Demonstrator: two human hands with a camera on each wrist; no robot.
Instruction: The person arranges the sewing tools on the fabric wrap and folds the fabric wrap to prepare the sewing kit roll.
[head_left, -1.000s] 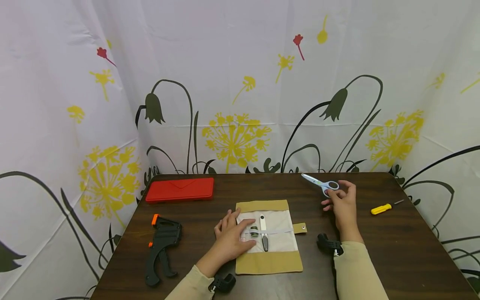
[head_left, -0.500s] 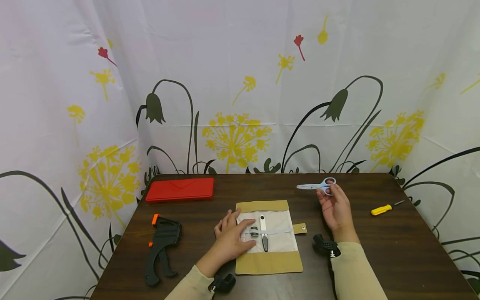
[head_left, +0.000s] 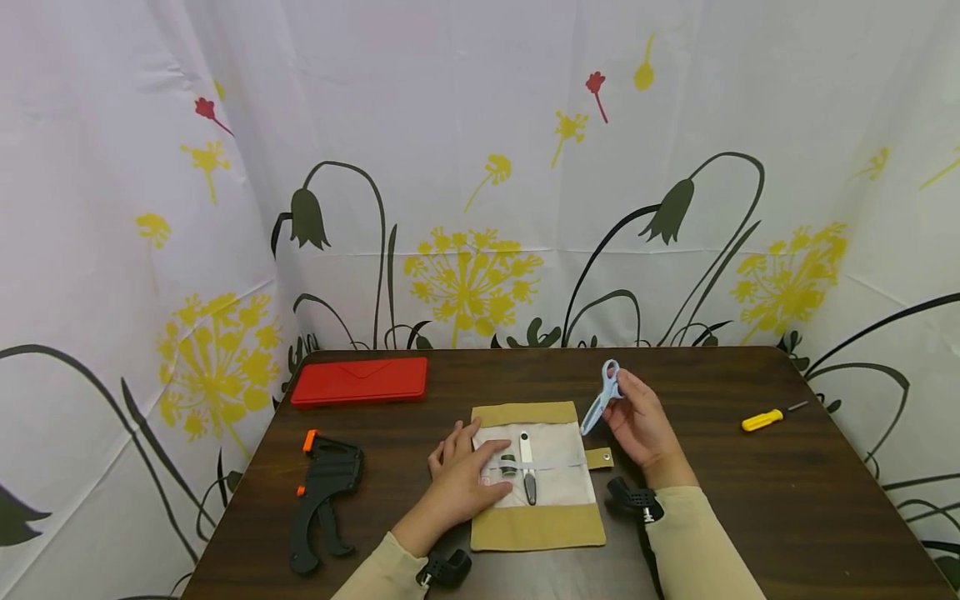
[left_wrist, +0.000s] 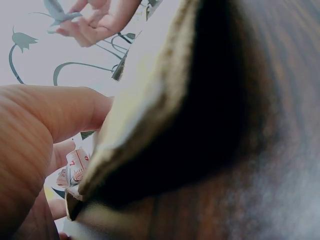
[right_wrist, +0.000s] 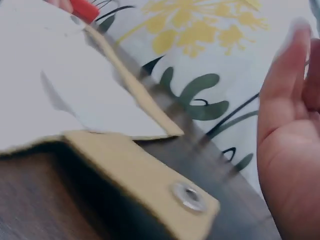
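Toward one o'clock from the fabric roll-up pouch (head_left: 538,527), the right hand (head_left: 637,425) has its grip pinched on blue scissors (head_left: 598,408); the left hand (head_left: 460,485) rests spread at nine. Loose pinching could drop them; careless angling could snag the elastic strap (head_left: 558,464).

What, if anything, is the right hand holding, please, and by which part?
The right hand is holding the light-blue scissors by their handle end.

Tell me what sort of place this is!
Maybe an indoor work corner: a flower-print curtain hangs behind a wood-grain table with a trigger clamp on it.
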